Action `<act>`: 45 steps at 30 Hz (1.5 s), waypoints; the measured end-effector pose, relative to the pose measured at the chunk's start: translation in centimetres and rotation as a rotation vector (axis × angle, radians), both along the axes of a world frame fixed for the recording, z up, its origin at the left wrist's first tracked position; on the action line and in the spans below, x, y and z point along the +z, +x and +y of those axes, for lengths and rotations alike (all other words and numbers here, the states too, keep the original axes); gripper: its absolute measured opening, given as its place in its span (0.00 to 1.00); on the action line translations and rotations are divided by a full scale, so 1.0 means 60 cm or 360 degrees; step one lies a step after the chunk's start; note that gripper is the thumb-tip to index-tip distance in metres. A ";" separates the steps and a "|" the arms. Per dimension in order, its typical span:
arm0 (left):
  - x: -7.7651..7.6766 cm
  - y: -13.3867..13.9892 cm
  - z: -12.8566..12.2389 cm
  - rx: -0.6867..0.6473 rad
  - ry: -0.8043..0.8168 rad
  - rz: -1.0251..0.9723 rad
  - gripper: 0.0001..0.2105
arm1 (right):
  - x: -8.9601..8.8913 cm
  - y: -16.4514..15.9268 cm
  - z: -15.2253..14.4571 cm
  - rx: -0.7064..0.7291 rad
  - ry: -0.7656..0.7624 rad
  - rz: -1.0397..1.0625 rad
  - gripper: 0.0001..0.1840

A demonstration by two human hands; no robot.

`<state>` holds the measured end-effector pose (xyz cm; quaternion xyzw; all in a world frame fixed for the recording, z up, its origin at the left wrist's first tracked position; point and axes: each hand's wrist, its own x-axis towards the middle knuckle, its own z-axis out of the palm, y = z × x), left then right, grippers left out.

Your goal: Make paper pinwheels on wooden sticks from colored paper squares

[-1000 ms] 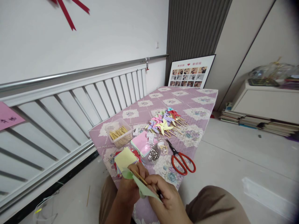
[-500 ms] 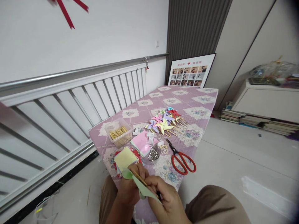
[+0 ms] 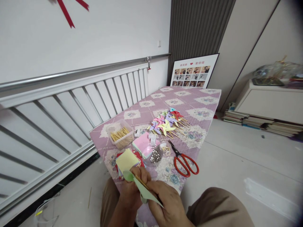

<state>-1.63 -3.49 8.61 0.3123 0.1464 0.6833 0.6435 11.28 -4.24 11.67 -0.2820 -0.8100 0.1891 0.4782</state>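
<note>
Close to me, over the near end of the table, I hold a light green paper pinwheel (image 3: 145,191) between both hands. My left hand (image 3: 132,189) is closed around its far side, fingers curled by the wooden stick (image 3: 141,181). My right hand (image 3: 165,201) pinches the stick and paper from the other side; its fingertips are partly hidden by the green paper. Just beyond lie a stack of yellow and red paper squares (image 3: 127,161), a pink paper stack (image 3: 142,143), a tub of metal pins (image 3: 155,155) and a small cup of wooden pieces (image 3: 165,148).
Red-handled scissors (image 3: 186,164) lie open on the right. A plastic box of sticks (image 3: 120,134) stands at the left, finished pinwheels (image 3: 167,123) farther back. The floral tablecloth (image 3: 174,102) covers the table; a white radiator (image 3: 94,101) runs along its left.
My right hand has shifted slightly, its fingers closing farther over the stick and the green paper. The left hand and the things on the table stay in place.
</note>
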 end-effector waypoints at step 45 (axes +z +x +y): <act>0.013 0.032 0.010 0.0750 -0.0854 0.0930 0.05 | -0.071 -0.020 0.046 0.0225 -0.1874 0.0705 0.21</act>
